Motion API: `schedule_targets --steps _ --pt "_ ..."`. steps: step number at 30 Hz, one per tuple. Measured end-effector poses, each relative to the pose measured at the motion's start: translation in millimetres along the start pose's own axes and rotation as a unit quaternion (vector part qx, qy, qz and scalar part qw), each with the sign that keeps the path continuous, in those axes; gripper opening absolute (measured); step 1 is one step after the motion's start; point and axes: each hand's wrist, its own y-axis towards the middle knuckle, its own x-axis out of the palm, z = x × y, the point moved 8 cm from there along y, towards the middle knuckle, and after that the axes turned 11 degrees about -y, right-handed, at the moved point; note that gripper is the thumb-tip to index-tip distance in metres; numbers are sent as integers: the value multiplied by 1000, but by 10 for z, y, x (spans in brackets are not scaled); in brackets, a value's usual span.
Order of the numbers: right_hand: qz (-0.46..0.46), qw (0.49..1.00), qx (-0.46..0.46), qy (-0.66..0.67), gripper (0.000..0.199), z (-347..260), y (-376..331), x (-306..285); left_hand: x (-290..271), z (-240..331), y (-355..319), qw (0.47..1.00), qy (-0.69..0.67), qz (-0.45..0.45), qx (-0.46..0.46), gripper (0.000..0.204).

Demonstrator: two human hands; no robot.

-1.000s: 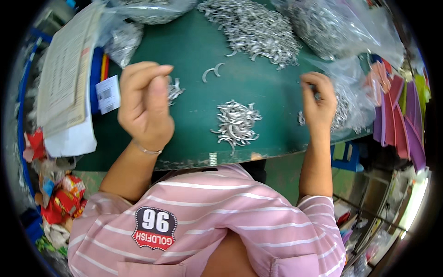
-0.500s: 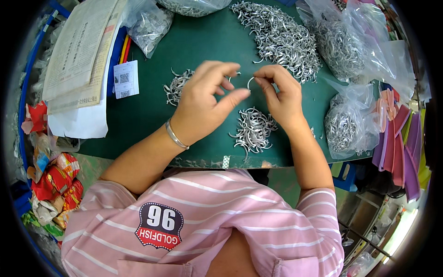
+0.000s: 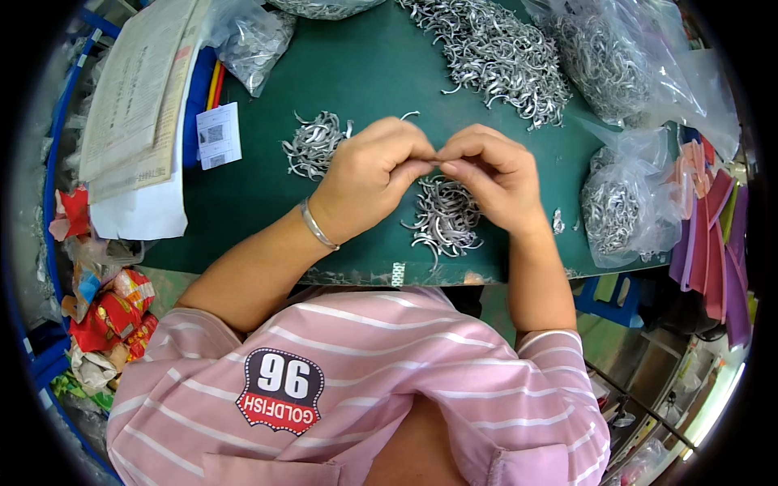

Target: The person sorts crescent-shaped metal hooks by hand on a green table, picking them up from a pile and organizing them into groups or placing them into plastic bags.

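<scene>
My left hand (image 3: 365,178), with a silver bangle (image 3: 318,224) at its wrist, is closed in a pinch. Its fingertips meet those of my right hand (image 3: 501,174), also pinched, above the green table. Between them is a thin curved metal piece, almost wholly covered by the fingers. Just below lies a small pile of curved silver metal pieces (image 3: 446,220). A second small pile (image 3: 311,147) sits left of my left hand, and one loose curved piece (image 3: 411,114) lies beyond the fingers.
A large heap of the same pieces (image 3: 506,61) covers the far right of the table (image 3: 356,73). Clear plastic bags (image 3: 612,211) of metal parts stand at right and far left. Papers (image 3: 134,105) and a small printed card (image 3: 219,135) lie at left.
My left hand has moved in and closed from spread fingers to a pinch, meeting my right hand. The curved piece that showed in my right fingers is now mostly hidden.
</scene>
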Motion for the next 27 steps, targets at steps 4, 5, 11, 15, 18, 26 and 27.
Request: schedule_targets --steps 4,5,11,15,18,26,27 --pt "-76 996 -31 -22 9 48 -74 -136 -292 -41 85 993 33 116 -10 15" --pt "-108 993 -32 -26 8 34 -83 -132 -382 -45 101 989 46 140 -10 17" --pt "-96 992 -52 -57 6 62 -96 -139 -20 -90 231 953 298 -38 37 8" --pt "6 993 15 -117 7 154 -82 -213 179 -235 272 926 365 -87 29 7" --pt "66 994 45 -75 11 341 -58 -220 201 -149 249 957 277 -78 22 8" --pt "56 996 57 31 13 311 -104 -248 193 195 213 993 83 8 86 22" --pt "63 998 24 7 13 253 -96 -281 183 138 188 996 47 19 72 25"
